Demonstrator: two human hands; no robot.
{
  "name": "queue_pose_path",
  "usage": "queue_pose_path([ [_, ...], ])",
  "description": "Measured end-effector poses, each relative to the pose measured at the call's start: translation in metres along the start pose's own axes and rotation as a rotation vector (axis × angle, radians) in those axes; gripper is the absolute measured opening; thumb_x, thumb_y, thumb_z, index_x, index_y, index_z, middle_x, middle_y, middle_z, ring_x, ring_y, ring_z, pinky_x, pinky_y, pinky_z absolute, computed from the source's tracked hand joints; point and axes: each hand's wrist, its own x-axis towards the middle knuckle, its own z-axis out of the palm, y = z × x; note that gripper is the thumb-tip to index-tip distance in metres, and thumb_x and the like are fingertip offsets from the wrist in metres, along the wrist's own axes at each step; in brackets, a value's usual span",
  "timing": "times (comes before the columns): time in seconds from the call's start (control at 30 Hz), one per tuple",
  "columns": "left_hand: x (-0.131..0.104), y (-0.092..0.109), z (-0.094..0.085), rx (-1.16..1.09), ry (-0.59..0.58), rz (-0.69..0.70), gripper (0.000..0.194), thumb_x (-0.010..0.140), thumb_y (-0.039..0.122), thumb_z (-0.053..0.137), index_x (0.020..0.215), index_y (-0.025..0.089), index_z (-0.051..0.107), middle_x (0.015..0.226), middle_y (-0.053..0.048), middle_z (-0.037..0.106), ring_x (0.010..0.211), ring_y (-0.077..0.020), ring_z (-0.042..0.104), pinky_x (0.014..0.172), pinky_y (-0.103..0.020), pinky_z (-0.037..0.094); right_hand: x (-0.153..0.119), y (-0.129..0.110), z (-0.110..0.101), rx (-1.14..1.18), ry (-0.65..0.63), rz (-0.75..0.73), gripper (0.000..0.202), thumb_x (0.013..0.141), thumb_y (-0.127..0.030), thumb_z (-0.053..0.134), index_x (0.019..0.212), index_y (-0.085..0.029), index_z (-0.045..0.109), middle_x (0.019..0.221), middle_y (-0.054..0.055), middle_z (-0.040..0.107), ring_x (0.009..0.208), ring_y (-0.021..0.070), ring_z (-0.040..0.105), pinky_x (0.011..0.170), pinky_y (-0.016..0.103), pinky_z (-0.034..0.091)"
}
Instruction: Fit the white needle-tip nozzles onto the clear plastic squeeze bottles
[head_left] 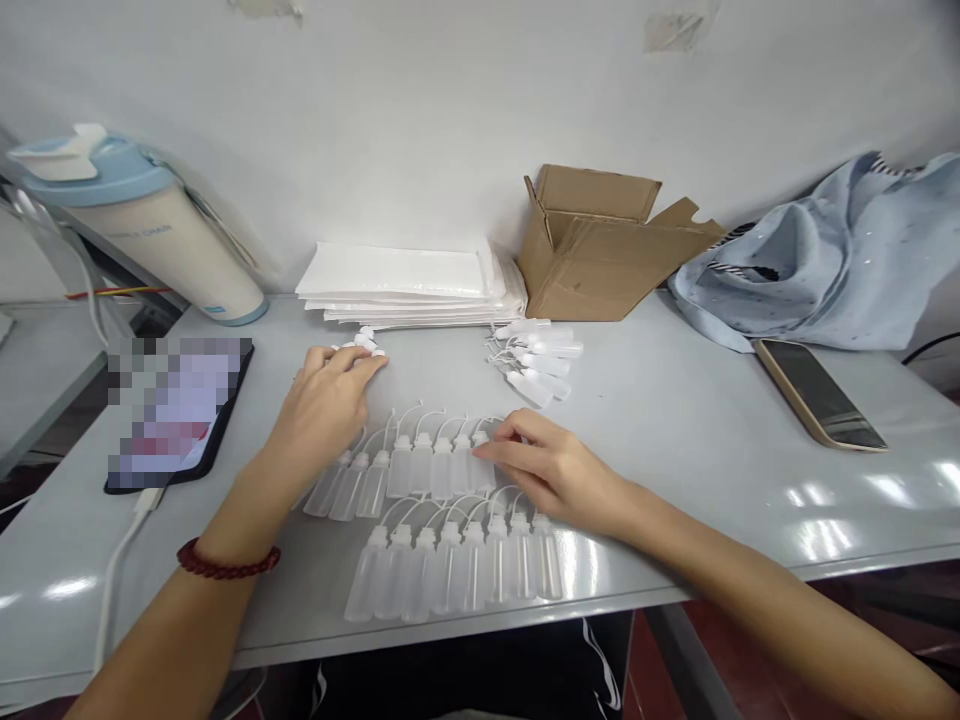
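Observation:
Two rows of small translucent plastic squeeze bottles lie on the grey table, each with a white neck and a thin tethered cap; the front row (450,570) is nearest me and the back row (421,465) behind it. My right hand (555,465) has its fingers closed at the right end of the back row, fingertips on a bottle. Further back on the left, my left hand (322,400) curls its fingers down on small white caps (365,341), partly hiding them. A loose cluster of similar bottles (544,360) lies beyond my right hand.
Against the wall stand a stack of white envelopes (405,275) and an open cardboard box (607,260). A large tumbler (150,230) leans at left, above a phone on a cable (176,415). At right are another phone (821,395) and a light blue cloth bag (817,270).

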Motion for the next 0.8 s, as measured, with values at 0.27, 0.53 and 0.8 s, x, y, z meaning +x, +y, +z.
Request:
queue_pose_path([
  [0.27,0.001,-0.0068,0.0073,0.001,-0.015,0.039,0.058,0.073,0.005,0.036,0.123,0.018,0.062,0.131,-0.009,0.059,0.112,-0.0336,0.046,0.094,-0.048,0.043,-0.0005,0.0002,-0.0001,-0.012,-0.095,0.032,0.035,0.09,-0.006,0.039,0.108,-0.01,0.068,0.09,0.012,0.058,0.081,0.0184,0.054,0.069,0.033,0.051],
  [0.53,0.001,-0.0068,0.0064,-0.001,-0.02,0.027,0.063,0.072,0.003,0.037,0.128,0.021,0.059,0.135,-0.009,0.055,0.105,-0.0326,0.046,0.089,-0.045,0.044,0.0012,-0.0014,-0.0022,-0.033,-0.159,0.012,0.034,0.089,-0.005,0.039,0.104,-0.011,0.069,0.08,0.008,0.057,0.074,0.0175,0.052,0.069,0.032,0.047],
  [0.8,0.0033,-0.0011,0.0043,0.045,-0.066,0.017,0.064,0.073,0.002,0.035,0.13,0.02,0.058,0.138,-0.005,0.054,0.099,-0.0298,0.048,0.085,-0.042,0.045,0.0023,-0.0022,-0.0065,-0.028,-0.167,0.054,0.034,0.088,-0.007,0.04,0.1,-0.013,0.071,0.075,0.006,0.056,0.072,0.0167,0.052,0.069,0.032,0.045],
])
